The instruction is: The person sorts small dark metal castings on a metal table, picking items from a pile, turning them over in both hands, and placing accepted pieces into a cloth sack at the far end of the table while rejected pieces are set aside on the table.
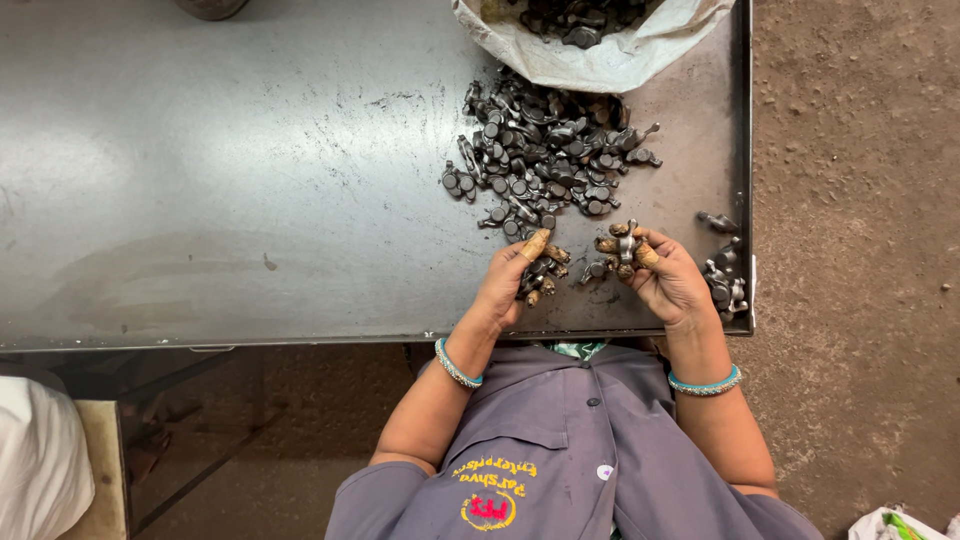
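A heap of small dark metal parts (552, 150) lies on the grey steel table (250, 180), spilling from an open white sack (600, 55) at the far edge. My left hand (518, 275), fingertips wrapped in tan tape, is closed around a few of these parts near the heap's front. My right hand (665, 275), also taped, holds one metal part (626, 245) upright between thumb and fingers. A smaller group of metal parts (725, 275) sits by the table's right edge, beside my right hand.
The table has a raised rim (745, 150) on the right. Bare earthen floor (860, 200) lies beyond it. A white bundle (40, 460) rests on a wooden block at lower left. I wear a grey shirt and a turquoise bangle (457, 367) on each wrist.
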`<state>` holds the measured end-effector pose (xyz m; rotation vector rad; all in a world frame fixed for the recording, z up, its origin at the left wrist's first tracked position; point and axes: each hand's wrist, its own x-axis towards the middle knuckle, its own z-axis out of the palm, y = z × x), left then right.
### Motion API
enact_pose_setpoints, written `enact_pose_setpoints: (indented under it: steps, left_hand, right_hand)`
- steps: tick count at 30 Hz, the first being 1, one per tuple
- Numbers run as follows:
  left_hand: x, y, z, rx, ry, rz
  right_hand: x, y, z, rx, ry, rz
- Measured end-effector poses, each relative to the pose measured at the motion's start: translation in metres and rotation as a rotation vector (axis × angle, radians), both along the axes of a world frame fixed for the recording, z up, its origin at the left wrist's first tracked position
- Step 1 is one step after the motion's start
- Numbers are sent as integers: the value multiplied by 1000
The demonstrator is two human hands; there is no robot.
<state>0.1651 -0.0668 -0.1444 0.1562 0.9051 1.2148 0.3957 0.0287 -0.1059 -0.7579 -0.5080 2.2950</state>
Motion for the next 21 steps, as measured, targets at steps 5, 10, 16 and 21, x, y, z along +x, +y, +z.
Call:
enact_pose_setpoints:
  steps: [5, 10, 16, 21]
  left_hand:
    - [15, 3, 2, 14, 21, -72]
    - [26, 9, 7, -81, -202, -61]
    - [-4, 7, 6, 25, -125, -24]
    - [-25, 5, 2, -26, -132, 60]
  right_hand:
    - [-7, -6, 8, 188, -117, -3]
    - [-23, -14, 32, 688, -331, 100]
    - [-28, -20, 57, 1223, -1024, 230]
    - [-31, -36, 39, 1502, -1228, 147]
